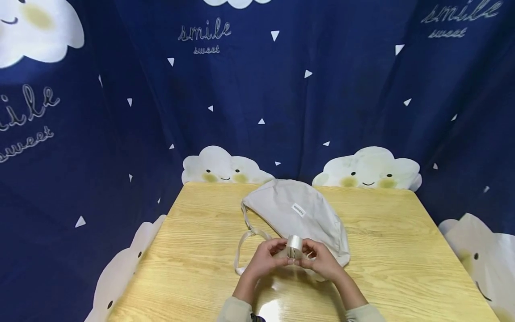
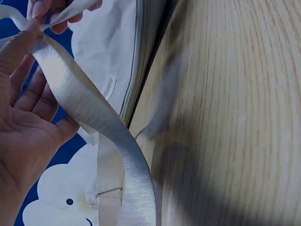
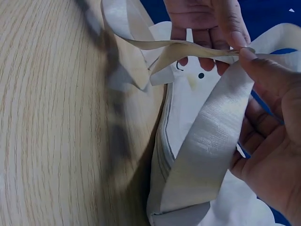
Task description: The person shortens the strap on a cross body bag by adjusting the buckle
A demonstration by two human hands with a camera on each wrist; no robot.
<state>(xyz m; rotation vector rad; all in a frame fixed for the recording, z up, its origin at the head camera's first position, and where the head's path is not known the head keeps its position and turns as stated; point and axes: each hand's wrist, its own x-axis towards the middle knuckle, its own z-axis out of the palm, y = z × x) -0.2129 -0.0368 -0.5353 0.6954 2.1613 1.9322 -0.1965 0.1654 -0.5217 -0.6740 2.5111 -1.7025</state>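
A pale grey half-moon bag (image 1: 295,203) with a small white label lies on the wooden table. Just in front of it, my left hand (image 1: 266,257) and right hand (image 1: 323,260) meet on its light webbing strap (image 1: 295,243). The left wrist view has my left thumb and fingers pinching the strap (image 2: 89,101) at the upper left. From the right, my right thumb (image 3: 263,66) pinches the same spot, while the wide strap (image 3: 207,141) runs down to the bag's end. A thin metal piece (image 2: 109,192) crosses a lower stretch of webbing.
Another loop of strap (image 1: 238,255) lies on the wooden table (image 1: 193,241), left of the hands. Behind and beside the table hangs a dark blue curtain (image 1: 241,80) with white clouds and triangles. The bag's zipped edge (image 3: 164,136) faces the tabletop in the right wrist view.
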